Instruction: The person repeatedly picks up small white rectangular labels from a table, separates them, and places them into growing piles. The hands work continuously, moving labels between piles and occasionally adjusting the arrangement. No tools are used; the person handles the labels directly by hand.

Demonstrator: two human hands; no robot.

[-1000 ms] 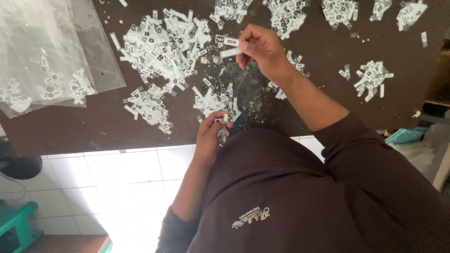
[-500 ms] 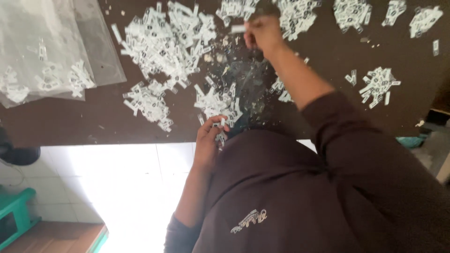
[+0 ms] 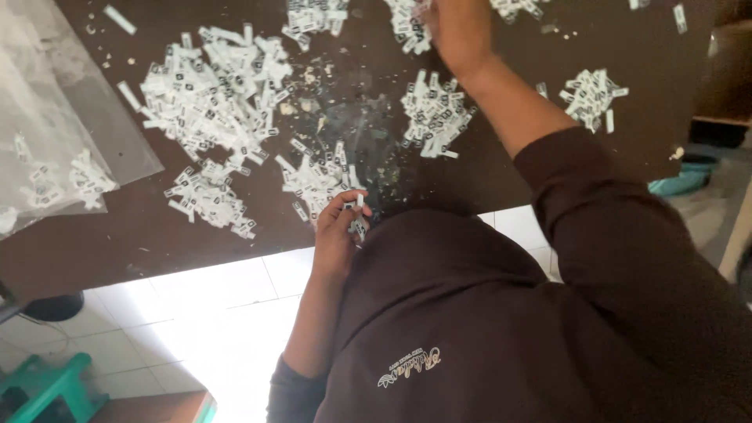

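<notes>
My left hand [image 3: 338, 233] is at the near edge of the dark brown table [image 3: 86, 239], close to my chest. Its fingers are closed around a small stack of white printed tags [image 3: 359, 213]. My right hand [image 3: 457, 30] is stretched out to the table's far side, over a heap of the same tags [image 3: 407, 23]. Its fingertips run out of the frame's top edge, so what it holds is hidden. More tag heaps lie between my hands, a large one [image 3: 211, 94] to the left, one [image 3: 435, 113] under my right forearm and one [image 3: 317, 174] just beyond my left hand.
Clear plastic bags [image 3: 55, 125] holding a few tags lie on the table's left end. A further tag heap [image 3: 593, 90] sits at the right. Below the table are white floor tiles [image 3: 196, 313], a green stool [image 3: 47, 384] and a teal object [image 3: 677, 180].
My right hand has moved from the middle of the table out to the far heaps. My left hand has stayed at the near edge with its tags.
</notes>
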